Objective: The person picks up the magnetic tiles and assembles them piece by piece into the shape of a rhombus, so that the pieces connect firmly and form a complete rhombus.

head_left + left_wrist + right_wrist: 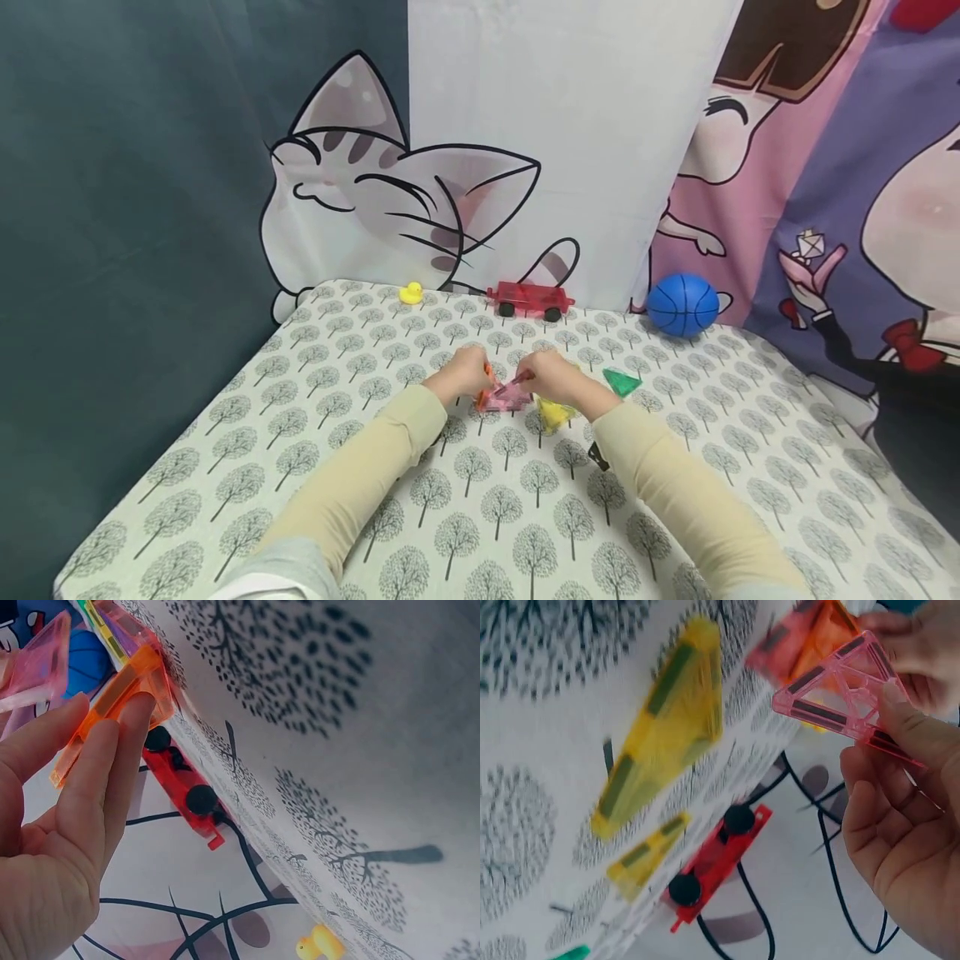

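A cloth printed with grey trees covers the counter. Along its far edge, left to right, sit a yellow duck, a red wagon with black wheels and a blue ball. Behind them hangs a backdrop showing a cat and cartoon people.

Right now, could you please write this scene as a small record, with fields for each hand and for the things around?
Left hand: holds an orange tile
Right hand: pinches a pink triangular tile
Near the right hand: yellow tiles, green tile
Far edge, left to right in head view: yellow duck, red wagon, blue ball
Surface: tree-print cloth
Unclear: small dark thing beside the right sleeve
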`<state>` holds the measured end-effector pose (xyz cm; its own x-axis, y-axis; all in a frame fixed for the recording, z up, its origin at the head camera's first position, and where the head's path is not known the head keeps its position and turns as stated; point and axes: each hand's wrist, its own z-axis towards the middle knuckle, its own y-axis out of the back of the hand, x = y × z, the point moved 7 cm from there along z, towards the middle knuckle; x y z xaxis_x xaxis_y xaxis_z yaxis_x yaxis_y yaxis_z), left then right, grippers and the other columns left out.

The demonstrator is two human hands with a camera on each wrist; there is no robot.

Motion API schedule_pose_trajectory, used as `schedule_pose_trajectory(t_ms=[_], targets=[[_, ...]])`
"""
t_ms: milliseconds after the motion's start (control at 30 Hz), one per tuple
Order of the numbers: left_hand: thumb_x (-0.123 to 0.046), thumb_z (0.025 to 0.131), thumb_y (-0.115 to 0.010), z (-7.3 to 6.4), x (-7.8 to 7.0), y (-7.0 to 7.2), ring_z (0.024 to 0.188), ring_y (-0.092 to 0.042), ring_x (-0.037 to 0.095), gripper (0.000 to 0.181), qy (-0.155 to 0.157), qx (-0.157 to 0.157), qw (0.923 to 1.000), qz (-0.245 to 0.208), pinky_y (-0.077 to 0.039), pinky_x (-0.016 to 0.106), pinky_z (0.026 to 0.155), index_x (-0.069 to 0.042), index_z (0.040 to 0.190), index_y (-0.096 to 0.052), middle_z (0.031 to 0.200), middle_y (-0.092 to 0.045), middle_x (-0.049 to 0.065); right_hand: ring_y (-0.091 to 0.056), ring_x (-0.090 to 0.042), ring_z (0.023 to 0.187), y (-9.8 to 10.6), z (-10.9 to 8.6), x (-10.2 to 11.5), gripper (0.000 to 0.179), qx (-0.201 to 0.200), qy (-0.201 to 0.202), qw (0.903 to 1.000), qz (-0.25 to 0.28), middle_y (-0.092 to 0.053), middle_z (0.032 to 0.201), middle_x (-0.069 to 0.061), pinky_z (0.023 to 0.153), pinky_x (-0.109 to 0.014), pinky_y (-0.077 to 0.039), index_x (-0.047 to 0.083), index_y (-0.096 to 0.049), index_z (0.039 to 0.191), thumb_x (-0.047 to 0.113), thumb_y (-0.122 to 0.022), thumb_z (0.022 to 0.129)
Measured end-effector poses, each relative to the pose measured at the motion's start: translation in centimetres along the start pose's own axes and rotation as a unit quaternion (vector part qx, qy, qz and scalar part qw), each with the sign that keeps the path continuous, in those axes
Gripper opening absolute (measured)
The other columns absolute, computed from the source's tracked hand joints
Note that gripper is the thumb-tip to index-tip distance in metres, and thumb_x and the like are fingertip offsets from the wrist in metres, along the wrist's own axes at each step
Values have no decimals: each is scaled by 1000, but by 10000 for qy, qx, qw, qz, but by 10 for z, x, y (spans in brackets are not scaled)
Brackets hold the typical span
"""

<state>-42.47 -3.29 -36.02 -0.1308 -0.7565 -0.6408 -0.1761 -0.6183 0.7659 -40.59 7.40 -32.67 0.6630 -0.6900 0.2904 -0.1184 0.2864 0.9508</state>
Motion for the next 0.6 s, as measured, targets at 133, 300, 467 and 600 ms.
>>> schedule_pose_trajectory(t_ms=[133, 300, 467, 600], targets=[[1, 70, -64, 0, 0, 0, 49, -50, 12, 10, 38, 26, 10000, -12, -44, 21, 45, -5, 65, -57, 62, -56, 4, -55, -8, 62, -11, 3, 10, 4, 112, 210, 9997, -11, -61, 69, 2, 58, -17, -46, 7, -65, 74, 5, -68, 72], [0, 70, -65, -4, -3, -1, 52, -54, 13, 11, 61, 27, 10000, -26, -47, 21, 48, -4, 68, -55, 66, -55, 5, -52, -7, 58, -23, 9, 13, 4, 325, 148, 9993, -50, -61, 70, -1, 55, -16, -45, 6, -65, 74, 3, -66, 73], [-2, 71, -66, -8, -5, 2, 55, -55, 14, 12, 45, -18, 9999, 151, -46, 21, 49, -2, 75, -55, 73, -53, 6, -53, -7, 59, -23, 12, 13, 6, 245, 100, 9994, -203, -62, 72, -3, 57, -16, -45, 6, -65, 76, 0, -65, 74], [0, 71, -66, -10, -5, 4, 58, -57, 16, 19, 92, 28, 10000, -16, -47, 21, 50, 2, 85, -54, 80, -55, 9, -53, -10, 60, -23, 14, 11, 12, 210, -159, 9996, -60, -61, 75, -6, 57, -18, -45, 2, -63, 86, 0, -64, 74]])
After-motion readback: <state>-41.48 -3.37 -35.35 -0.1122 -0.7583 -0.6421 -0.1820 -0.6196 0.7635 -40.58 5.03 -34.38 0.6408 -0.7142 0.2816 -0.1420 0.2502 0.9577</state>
